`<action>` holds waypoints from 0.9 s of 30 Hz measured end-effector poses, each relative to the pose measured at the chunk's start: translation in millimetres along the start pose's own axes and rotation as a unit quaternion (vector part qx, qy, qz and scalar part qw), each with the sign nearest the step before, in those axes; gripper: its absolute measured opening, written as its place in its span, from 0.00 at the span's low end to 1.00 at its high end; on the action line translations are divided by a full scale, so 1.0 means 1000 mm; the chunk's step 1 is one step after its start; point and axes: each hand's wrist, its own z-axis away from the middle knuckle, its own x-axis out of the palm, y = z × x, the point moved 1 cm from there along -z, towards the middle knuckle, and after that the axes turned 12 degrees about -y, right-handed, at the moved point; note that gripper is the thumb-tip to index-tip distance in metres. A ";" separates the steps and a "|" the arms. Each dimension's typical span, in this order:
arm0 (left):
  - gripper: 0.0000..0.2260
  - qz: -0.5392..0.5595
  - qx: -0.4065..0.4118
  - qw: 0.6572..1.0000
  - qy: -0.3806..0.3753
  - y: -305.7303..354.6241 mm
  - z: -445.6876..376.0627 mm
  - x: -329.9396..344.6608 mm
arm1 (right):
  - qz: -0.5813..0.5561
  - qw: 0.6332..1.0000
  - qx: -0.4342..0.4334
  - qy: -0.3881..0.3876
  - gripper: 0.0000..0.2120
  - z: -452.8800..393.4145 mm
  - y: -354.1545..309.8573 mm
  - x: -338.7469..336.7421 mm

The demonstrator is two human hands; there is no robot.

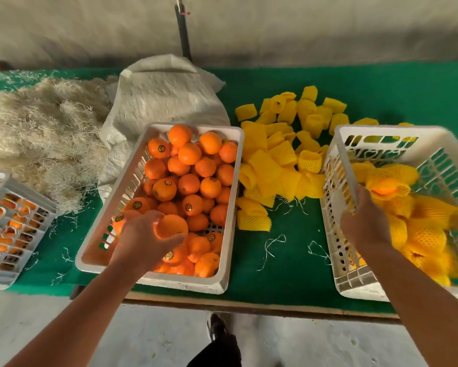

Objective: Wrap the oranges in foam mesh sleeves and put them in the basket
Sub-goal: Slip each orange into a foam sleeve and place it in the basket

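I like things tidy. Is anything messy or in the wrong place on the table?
A bit messy, nothing broken. Loose pale strings lie scattered on the green table between the baskets, and the yellow sleeves sit in a jumbled pile. The oranges stay inside their basket.

A green table [288, 274] carries three white crates [230, 197], a sleeve pile [281, 154] between the hands' fingers, a sack [164, 96], straw [37, 133].

The crate of oranges [159, 207] sits left of the sleeve pile [281, 152], with the basket [397, 213] on its right.
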 end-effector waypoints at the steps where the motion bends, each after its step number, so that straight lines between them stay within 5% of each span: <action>1: 0.33 0.023 0.005 1.000 0.004 0.008 -0.001 0.004 | -0.006 1.000 0.002 -0.002 0.34 0.000 0.000 0.000; 5: 0.28 0.236 -0.007 0.972 0.019 0.047 -0.005 0.016 | -0.022 1.000 -0.008 -0.007 0.33 -0.002 0.005 0.002; 10: 0.23 0.592 0.021 0.797 -0.117 0.095 -0.022 0.043 | -0.008 1.000 -0.016 -0.008 0.35 -0.008 0.010 0.007; 14: 0.23 0.689 0.027 0.679 -0.252 0.129 -0.038 0.063 | 0.000 1.000 -0.025 -0.011 0.37 -0.011 0.012 0.008; 19: 0.25 0.709 0.040 0.617 -0.339 0.163 -0.069 0.087 | 0.018 1.000 -0.019 -0.013 0.40 -0.013 0.010 0.010; 21: 0.28 0.716 0.027 0.608 -0.343 0.176 -0.086 0.097 | 0.020 1.000 -0.014 -0.008 0.40 -0.014 0.010 0.011; 23: 0.29 0.695 0.034 0.637 -0.331 0.190 -0.103 0.105 | 0.023 1.000 -0.018 -0.003 0.41 -0.015 0.010 0.013; 27: 0.29 0.503 0.133 0.819 -0.241 0.204 -0.125 0.119 | 0.001 1.000 -0.024 0.003 0.42 -0.016 0.015 0.014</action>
